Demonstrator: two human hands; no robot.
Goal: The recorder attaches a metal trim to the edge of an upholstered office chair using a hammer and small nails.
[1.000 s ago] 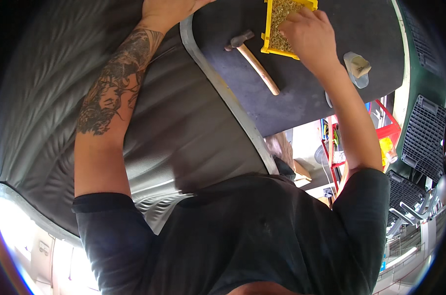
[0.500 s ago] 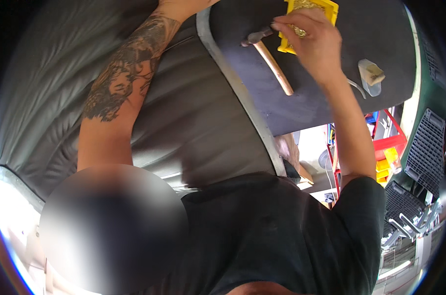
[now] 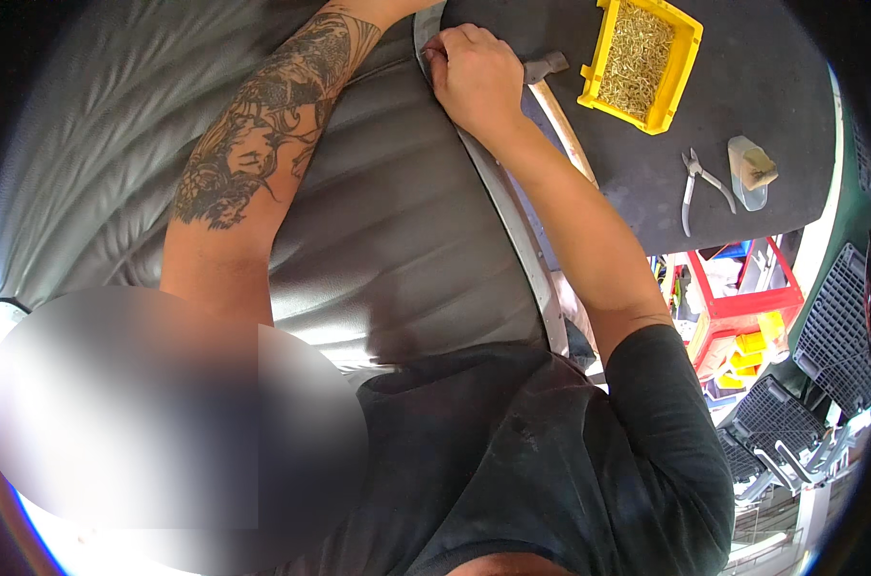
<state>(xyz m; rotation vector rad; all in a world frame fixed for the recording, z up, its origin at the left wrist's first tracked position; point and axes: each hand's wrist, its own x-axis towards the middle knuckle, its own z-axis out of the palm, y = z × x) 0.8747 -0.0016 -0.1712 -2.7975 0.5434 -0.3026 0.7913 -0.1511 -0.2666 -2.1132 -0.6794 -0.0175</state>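
My right hand (image 3: 478, 82) is at the grey edge strip (image 3: 508, 197) of a dark padded leather-like cover (image 3: 406, 211). Its fingers are curled together over the strip; what they pinch, if anything, is hidden. Of my left hand (image 3: 405, 10) only the wrist end shows at the top edge, above the cover, with its fingers out of view. Just right of my right hand lies a hammer (image 3: 565, 125) with a wooden handle, partly behind my forearm. Beyond it stands a yellow bin (image 3: 685, 72) full of small brass-coloured pieces (image 3: 637, 62), perhaps nails.
On the dark tabletop (image 3: 637, 187) lie cutting pliers (image 3: 701, 182) and a clear plastic tub (image 3: 747, 187) with a beige block in it. Right of my body are a red rack (image 3: 742, 305) with yellow bins (image 3: 750, 350) and black grid panels (image 3: 838, 317).
My right hand has left the yellow bin and moved left to the grey strip. The bin and the pliers are now uncovered. The view has shifted slightly; my left arm stays over the cover.
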